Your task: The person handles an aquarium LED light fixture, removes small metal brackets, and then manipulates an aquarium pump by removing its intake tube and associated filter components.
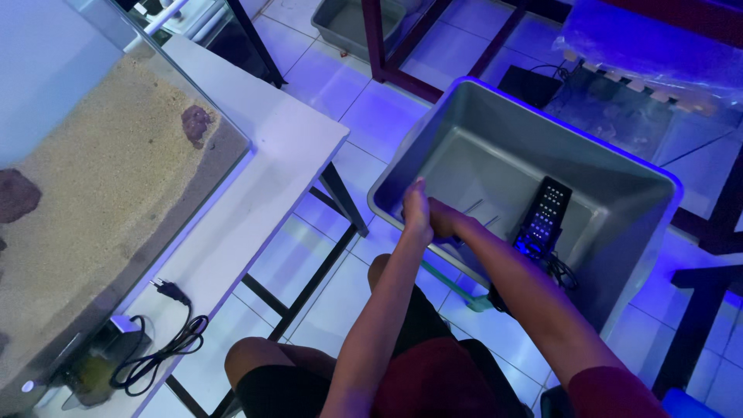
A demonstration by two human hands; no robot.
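Seated at a grey plastic tub (619, 232), I see from my remote feed both hands meeting at its near rim, approx 9 o'clock of the tub's floor. The tub looks big, rigid-walled and prob. light while dry; best gripped by the rolled rim w/ two hands, since the smooth walls look slick. Its long axis runs from 10 toward 4 o'clock in frame, open side up. At 9 o'clock sits a glass tank (116, 178) w/ sand bed and dark rocks, on a white table (263, 178). Inside the tub, at 3 o'clock of the hands, a black LED light unit (544, 217) leans on the wall, long axis near upright, cable trailing over the rim; I'd call it stiff and fragile. Left hand (416, 213) is pressed against right hand (445, 219), fingers curled together; whether they clamp anything I can't tell. A black plug and cord (174, 325) lies on the table at 7 o'clock.
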